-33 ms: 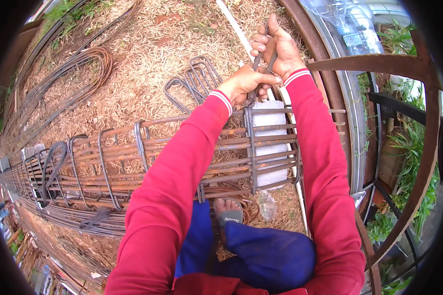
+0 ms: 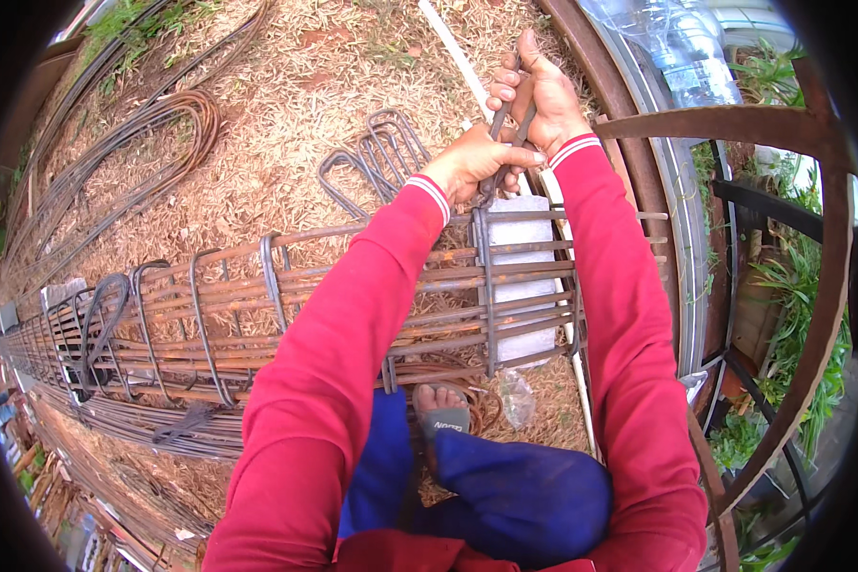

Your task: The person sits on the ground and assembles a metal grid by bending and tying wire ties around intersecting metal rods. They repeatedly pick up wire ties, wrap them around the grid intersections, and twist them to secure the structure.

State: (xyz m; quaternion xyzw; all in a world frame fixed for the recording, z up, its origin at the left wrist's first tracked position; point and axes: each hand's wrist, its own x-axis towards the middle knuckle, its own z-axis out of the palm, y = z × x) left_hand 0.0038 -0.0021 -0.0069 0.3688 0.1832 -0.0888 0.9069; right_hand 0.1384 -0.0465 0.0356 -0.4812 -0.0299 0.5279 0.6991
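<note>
A pair of dark metal pincers (image 2: 526, 121) is held upright above the far edge of a rusty rebar cage (image 2: 448, 284). My right hand (image 2: 557, 103) wraps around the handles, thumb pointing up. Lower down, near the pivot, my left hand (image 2: 475, 160) is closed on the same tool, its thumb lying across toward the right hand. The jaws point down at a corner of a grey stirrup (image 2: 487, 286) around the long bars; what they bite on is too small to make out. A pale block (image 2: 522, 232) shows under this end of the cage.
Loose bent stirrups (image 2: 326, 170) lie beyond the cage on straw-covered ground. Long looped rods (image 2: 210, 119) spread at the far left. On the right stand a curved rusty metal frame (image 2: 834, 229) and a clear plastic bottle (image 2: 696, 71). My sandalled foot (image 2: 443, 419) is beside the cage.
</note>
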